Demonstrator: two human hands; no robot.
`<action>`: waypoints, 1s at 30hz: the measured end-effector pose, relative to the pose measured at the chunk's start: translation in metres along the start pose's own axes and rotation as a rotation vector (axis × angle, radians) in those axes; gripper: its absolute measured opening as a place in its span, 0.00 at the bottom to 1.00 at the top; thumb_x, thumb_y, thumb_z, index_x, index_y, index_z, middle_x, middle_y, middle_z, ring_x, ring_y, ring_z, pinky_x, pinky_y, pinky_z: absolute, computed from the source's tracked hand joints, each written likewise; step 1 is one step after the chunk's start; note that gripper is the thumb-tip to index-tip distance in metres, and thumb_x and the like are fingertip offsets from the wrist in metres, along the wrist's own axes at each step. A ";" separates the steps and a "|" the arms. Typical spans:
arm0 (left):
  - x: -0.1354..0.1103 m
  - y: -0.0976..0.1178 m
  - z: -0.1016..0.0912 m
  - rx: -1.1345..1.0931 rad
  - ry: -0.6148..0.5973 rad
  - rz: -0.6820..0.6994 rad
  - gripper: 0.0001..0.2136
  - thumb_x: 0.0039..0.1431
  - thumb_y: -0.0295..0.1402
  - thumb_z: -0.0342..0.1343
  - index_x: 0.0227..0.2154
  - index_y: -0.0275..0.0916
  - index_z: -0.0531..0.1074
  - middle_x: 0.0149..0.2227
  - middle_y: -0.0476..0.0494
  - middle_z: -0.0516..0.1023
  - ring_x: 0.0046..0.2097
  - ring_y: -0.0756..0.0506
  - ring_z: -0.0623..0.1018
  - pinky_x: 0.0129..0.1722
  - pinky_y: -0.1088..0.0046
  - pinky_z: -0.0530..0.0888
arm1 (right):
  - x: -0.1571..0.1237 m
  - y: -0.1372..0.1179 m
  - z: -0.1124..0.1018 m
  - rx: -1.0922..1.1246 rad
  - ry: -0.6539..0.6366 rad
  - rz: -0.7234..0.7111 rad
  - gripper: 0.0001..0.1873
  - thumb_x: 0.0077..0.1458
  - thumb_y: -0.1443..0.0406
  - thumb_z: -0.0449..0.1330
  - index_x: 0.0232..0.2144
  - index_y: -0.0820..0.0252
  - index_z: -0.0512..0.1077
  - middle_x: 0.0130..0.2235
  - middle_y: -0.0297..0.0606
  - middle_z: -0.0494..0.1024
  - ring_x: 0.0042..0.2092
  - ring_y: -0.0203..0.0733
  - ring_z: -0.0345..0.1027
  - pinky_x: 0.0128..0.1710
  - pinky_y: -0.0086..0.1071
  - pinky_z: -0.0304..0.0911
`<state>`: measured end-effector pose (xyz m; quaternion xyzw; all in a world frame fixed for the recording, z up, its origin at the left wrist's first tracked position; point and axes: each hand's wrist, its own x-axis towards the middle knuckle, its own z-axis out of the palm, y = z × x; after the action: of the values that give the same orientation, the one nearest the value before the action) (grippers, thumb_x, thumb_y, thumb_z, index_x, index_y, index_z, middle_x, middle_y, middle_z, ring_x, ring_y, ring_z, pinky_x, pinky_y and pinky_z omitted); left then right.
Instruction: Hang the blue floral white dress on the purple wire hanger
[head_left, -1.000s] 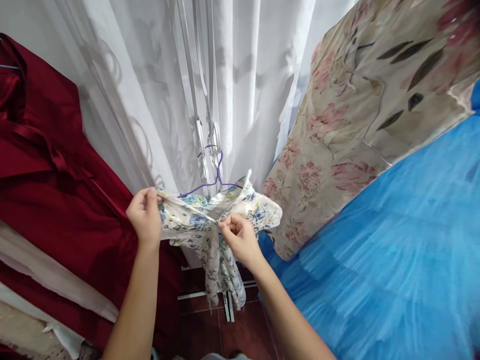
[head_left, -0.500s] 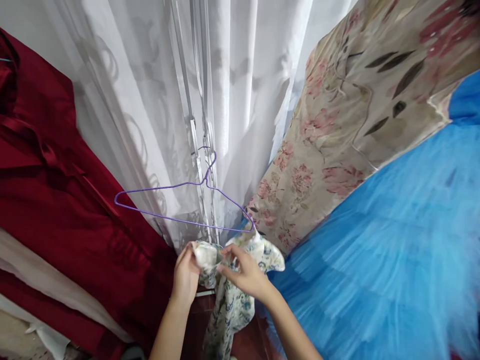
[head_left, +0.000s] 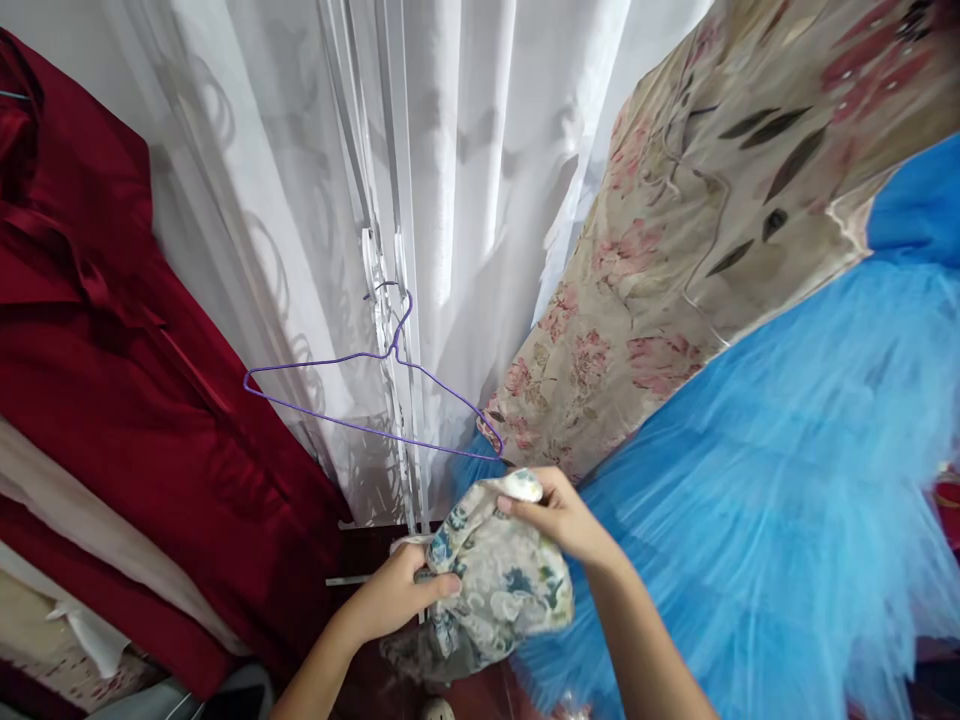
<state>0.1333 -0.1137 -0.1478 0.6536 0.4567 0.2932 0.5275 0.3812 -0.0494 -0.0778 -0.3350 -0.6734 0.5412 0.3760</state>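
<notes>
White floral garment [head_left: 510, 590], off and just below the purple hanger [head_left: 395, 345]. Step in hand, by appearance: gathering the fabric. Left hand [head_left: 397, 592]: thumb pressed over the side, other fingers partly hidden. Right hand [head_left: 556, 515]: fingers closed, pinching the upper edge. Next move seemingly calls for secure two-handed support.

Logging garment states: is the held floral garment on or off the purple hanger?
Off: the left hand and right hand hold the floral garment below the purple hanger, whose wire hangs bare.
</notes>
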 end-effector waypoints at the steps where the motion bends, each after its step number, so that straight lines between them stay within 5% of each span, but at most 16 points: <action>1: -0.003 -0.002 -0.001 0.065 0.062 0.004 0.17 0.58 0.48 0.57 0.35 0.37 0.76 0.37 0.44 0.78 0.43 0.40 0.74 0.44 0.70 0.71 | 0.008 -0.005 -0.014 -0.031 0.029 -0.036 0.14 0.50 0.60 0.67 0.22 0.62 0.70 0.22 0.30 0.63 0.25 0.34 0.53 0.26 0.28 0.50; 5: -0.009 0.007 -0.018 0.212 0.242 0.077 0.18 0.64 0.45 0.51 0.25 0.37 0.70 0.24 0.50 0.66 0.30 0.49 0.66 0.31 0.75 0.63 | 0.065 -0.021 -0.044 0.040 0.157 -0.215 0.11 0.47 0.59 0.68 0.25 0.61 0.74 0.31 0.35 0.73 0.34 0.41 0.65 0.36 0.31 0.60; 10: -0.020 0.029 -0.073 0.049 0.507 0.122 0.17 0.61 0.46 0.54 0.29 0.36 0.71 0.25 0.50 0.66 0.28 0.50 0.65 0.27 0.77 0.61 | 0.123 -0.029 -0.015 0.162 0.055 -0.118 0.14 0.48 0.56 0.67 0.32 0.61 0.74 0.28 0.31 0.73 0.30 0.36 0.65 0.32 0.28 0.60; 13: -0.037 0.031 -0.119 -0.004 0.453 0.080 0.16 0.56 0.47 0.60 0.33 0.36 0.73 0.28 0.49 0.72 0.28 0.49 0.68 0.27 0.77 0.62 | 0.126 -0.036 -0.002 0.226 0.008 -0.045 0.18 0.47 0.58 0.69 0.39 0.60 0.74 0.27 0.29 0.73 0.26 0.33 0.63 0.26 0.26 0.57; 17: -0.054 0.018 -0.190 0.500 0.288 0.103 0.12 0.55 0.44 0.61 0.28 0.39 0.76 0.30 0.46 0.75 0.35 0.45 0.72 0.38 0.71 0.68 | 0.120 -0.049 -0.010 0.186 -0.007 0.002 0.25 0.47 0.58 0.69 0.48 0.59 0.76 0.30 0.34 0.79 0.28 0.36 0.70 0.27 0.27 0.61; 20: -0.052 0.017 -0.245 0.818 0.407 0.166 0.09 0.58 0.41 0.57 0.31 0.43 0.78 0.35 0.44 0.77 0.43 0.41 0.73 0.49 0.65 0.67 | 0.121 -0.059 -0.016 0.072 0.030 -0.004 0.21 0.44 0.57 0.71 0.40 0.59 0.80 0.40 0.41 0.82 0.36 0.42 0.74 0.32 0.29 0.65; 23: -0.038 0.037 -0.284 0.881 0.555 0.235 0.08 0.60 0.37 0.52 0.36 0.43 0.75 0.38 0.43 0.77 0.43 0.40 0.73 0.47 0.65 0.68 | 0.122 -0.067 -0.016 -0.018 0.085 -0.023 0.19 0.43 0.55 0.72 0.36 0.59 0.82 0.45 0.45 0.82 0.43 0.49 0.75 0.36 0.31 0.68; 26: -0.015 0.066 -0.294 0.837 0.644 0.329 0.09 0.62 0.34 0.48 0.38 0.41 0.73 0.41 0.42 0.76 0.44 0.41 0.74 0.47 0.66 0.69 | 0.121 -0.071 -0.016 -0.025 0.124 0.003 0.20 0.43 0.55 0.72 0.38 0.59 0.82 0.42 0.45 0.83 0.42 0.50 0.75 0.35 0.32 0.68; 30: 0.021 0.083 -0.280 0.494 0.659 0.455 0.12 0.64 0.36 0.48 0.49 0.42 0.68 0.51 0.40 0.75 0.48 0.44 0.75 0.45 0.71 0.71 | 0.114 -0.063 -0.017 0.029 0.122 0.074 0.27 0.43 0.56 0.72 0.47 0.58 0.80 0.37 0.42 0.83 0.34 0.44 0.75 0.30 0.30 0.67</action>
<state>-0.0767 0.0211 0.0061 0.7153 0.5010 0.4756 0.1054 0.3369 0.0449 0.0029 -0.3867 -0.6285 0.5428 0.4010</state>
